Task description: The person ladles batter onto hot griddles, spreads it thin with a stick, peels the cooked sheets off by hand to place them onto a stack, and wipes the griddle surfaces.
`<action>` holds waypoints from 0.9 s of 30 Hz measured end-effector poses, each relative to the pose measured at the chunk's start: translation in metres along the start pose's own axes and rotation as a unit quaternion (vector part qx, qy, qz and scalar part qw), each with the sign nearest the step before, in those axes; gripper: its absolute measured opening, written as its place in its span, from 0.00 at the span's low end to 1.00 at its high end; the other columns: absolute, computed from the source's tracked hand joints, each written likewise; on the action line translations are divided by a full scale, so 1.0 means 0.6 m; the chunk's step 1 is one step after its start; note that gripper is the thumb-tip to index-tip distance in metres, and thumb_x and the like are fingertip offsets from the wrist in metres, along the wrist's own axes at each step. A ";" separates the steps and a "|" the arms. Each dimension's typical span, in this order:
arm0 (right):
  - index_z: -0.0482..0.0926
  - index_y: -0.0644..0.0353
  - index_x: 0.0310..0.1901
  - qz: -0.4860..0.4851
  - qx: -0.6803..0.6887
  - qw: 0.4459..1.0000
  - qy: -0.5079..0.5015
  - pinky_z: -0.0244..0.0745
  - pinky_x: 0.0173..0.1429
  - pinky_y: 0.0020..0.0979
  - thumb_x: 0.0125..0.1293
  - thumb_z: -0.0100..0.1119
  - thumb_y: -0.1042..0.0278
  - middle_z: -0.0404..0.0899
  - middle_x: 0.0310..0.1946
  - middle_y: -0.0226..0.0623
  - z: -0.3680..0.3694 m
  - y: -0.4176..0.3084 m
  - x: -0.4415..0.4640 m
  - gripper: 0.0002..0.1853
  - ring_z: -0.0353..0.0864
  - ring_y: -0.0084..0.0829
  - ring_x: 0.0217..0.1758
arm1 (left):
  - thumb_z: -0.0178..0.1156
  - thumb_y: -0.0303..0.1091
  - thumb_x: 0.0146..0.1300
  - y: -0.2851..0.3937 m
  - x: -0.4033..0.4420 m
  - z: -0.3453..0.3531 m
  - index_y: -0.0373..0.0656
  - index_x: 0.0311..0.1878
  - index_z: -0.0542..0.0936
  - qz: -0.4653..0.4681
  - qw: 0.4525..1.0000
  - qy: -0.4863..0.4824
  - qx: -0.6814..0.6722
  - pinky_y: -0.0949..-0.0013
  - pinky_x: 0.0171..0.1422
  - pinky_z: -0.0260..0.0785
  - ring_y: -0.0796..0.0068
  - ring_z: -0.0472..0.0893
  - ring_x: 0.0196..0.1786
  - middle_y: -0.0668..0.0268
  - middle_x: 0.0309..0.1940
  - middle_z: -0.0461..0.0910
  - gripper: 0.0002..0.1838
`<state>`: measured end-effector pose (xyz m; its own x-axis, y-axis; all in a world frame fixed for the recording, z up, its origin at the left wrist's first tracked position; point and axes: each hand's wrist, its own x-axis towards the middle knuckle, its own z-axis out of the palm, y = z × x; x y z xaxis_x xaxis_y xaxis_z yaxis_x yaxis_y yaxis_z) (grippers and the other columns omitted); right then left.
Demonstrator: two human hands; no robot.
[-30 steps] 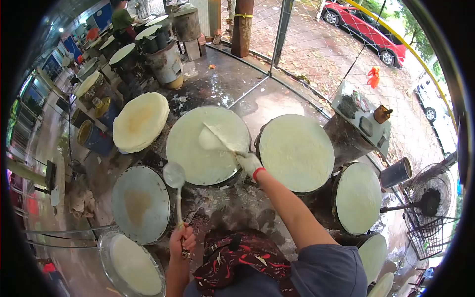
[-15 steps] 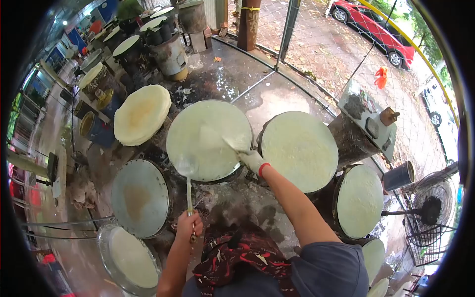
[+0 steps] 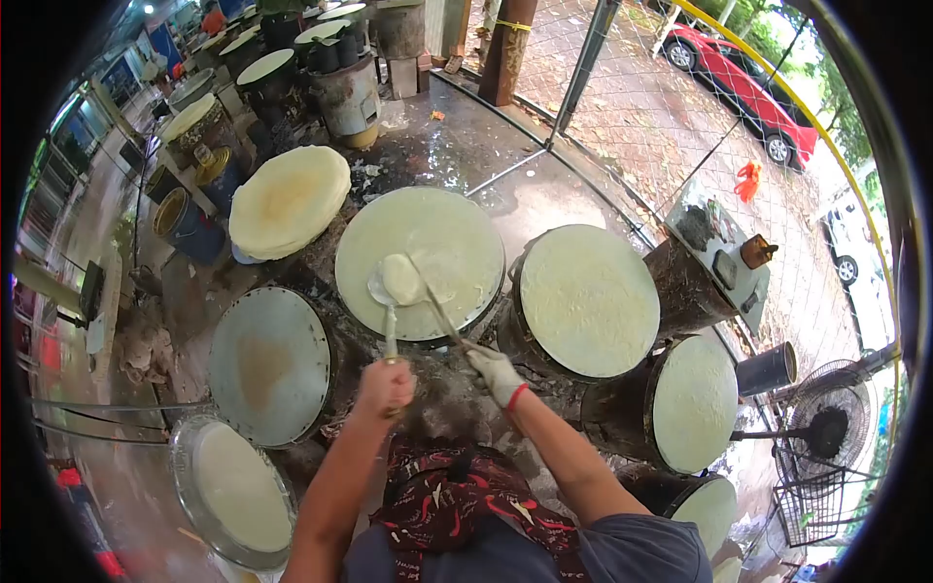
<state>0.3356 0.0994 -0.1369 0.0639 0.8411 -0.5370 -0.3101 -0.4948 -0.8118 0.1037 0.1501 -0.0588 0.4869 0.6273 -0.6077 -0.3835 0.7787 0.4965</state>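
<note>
My left hand [image 3: 386, 387], bare, is wrapped round the handle of a ladle [image 3: 391, 325]. The ladle's bowl is at a small mound of pale batter [image 3: 403, 278] on the middle round griddle [image 3: 457, 233], which a thin pale layer covers. My right hand [image 3: 493, 370], in a white glove with a red cuff, holds a thin scraper [image 3: 439, 309] whose far end reaches the mound's right side. Left of my left hand lies a bare griddle [image 3: 267, 364] with a brown patch. To the right stands another coated griddle [image 3: 589, 300].
A stack of pale flat sheets [image 3: 290, 202] lies at the upper left, near a blue bucket [image 3: 191, 228]. At the lower left stands a basin of batter [image 3: 238, 489]. More griddles, a metal can [image 3: 768, 369] and a fan [image 3: 828, 428] are at the right.
My right hand has moved down and toward my left hand. The ladle has moved up and right on the griddle, and the batter now sits in a small mound between the tools.
</note>
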 end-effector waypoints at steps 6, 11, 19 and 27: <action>0.74 0.55 0.58 -0.116 -0.072 0.985 0.103 0.65 0.28 0.19 0.66 0.50 0.63 0.76 0.26 0.28 -0.027 0.000 0.075 0.19 0.68 0.16 0.23 | 0.47 0.25 0.63 -0.004 -0.181 0.046 0.38 0.46 0.68 0.115 0.991 -0.052 -0.040 0.78 0.11 0.54 0.84 0.60 0.12 0.69 0.18 0.61 0.08; 0.75 0.60 0.54 -0.100 -0.326 0.933 -0.110 0.68 0.55 0.27 0.63 0.55 0.61 0.81 0.44 0.39 0.002 -0.064 0.066 0.20 0.77 0.26 0.47 | 0.48 0.27 0.64 0.000 -0.195 0.068 0.41 0.38 0.67 0.052 0.995 0.019 -0.086 0.79 0.13 0.55 0.85 0.61 0.13 0.70 0.19 0.61 0.02; 0.76 0.53 0.54 -0.213 -0.340 0.900 0.166 0.72 0.42 0.40 0.64 0.46 0.58 0.80 0.39 0.52 -0.021 -0.144 0.296 0.20 0.81 0.45 0.39 | 0.49 0.28 0.64 -0.064 -0.276 0.023 0.43 0.36 0.66 0.109 0.969 0.200 -0.091 0.78 0.12 0.54 0.84 0.60 0.13 0.71 0.18 0.62 0.02; 0.72 0.55 0.59 -0.167 -0.256 0.945 -0.119 0.69 0.33 0.24 0.66 0.48 0.64 0.77 0.25 0.32 0.119 -0.087 0.223 0.20 0.72 0.21 0.26 | 0.47 0.26 0.64 -0.019 -0.352 -0.035 0.39 0.44 0.66 0.289 0.936 0.201 0.003 0.76 0.10 0.55 0.81 0.61 0.10 0.68 0.17 0.61 0.07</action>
<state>0.2927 0.2534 -0.1497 -0.1576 0.9642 -0.2132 0.1928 -0.1817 -0.9643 -0.0110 0.0089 0.0511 -0.1355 0.8969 -0.4209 -0.4869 0.3097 0.8167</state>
